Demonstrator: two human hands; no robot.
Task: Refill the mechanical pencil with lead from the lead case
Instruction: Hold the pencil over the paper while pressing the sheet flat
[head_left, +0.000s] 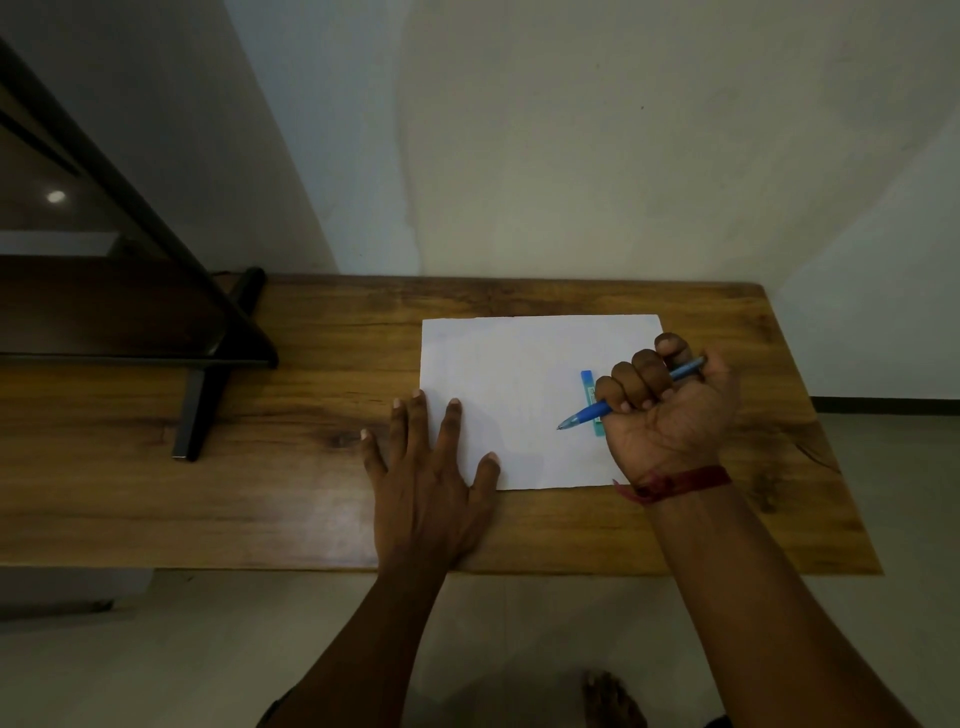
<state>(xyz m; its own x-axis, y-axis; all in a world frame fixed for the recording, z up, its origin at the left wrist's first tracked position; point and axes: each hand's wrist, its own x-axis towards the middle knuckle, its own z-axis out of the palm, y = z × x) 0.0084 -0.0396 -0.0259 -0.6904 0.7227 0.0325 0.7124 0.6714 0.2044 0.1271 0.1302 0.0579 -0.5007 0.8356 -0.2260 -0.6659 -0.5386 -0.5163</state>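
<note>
A blue mechanical pencil (584, 416) is gripped in my right hand (670, 410), fist closed around its barrel. Its tip points down-left over a white sheet of paper (519, 384), and its back end sticks out past my thumb. The lead case (588, 391), a slim blue and teal box, lies on the paper just behind the pencil, partly hidden by my fingers. My left hand (428, 467) rests flat with fingers spread, on the paper's lower-left corner and the wooden table (311, 441).
The table is narrow and stands against a pale wall. A dark framed panel on a black stand (208, 364) occupies the table's left end. A red thread band circles my right wrist. Floor and a bare foot show below the front edge.
</note>
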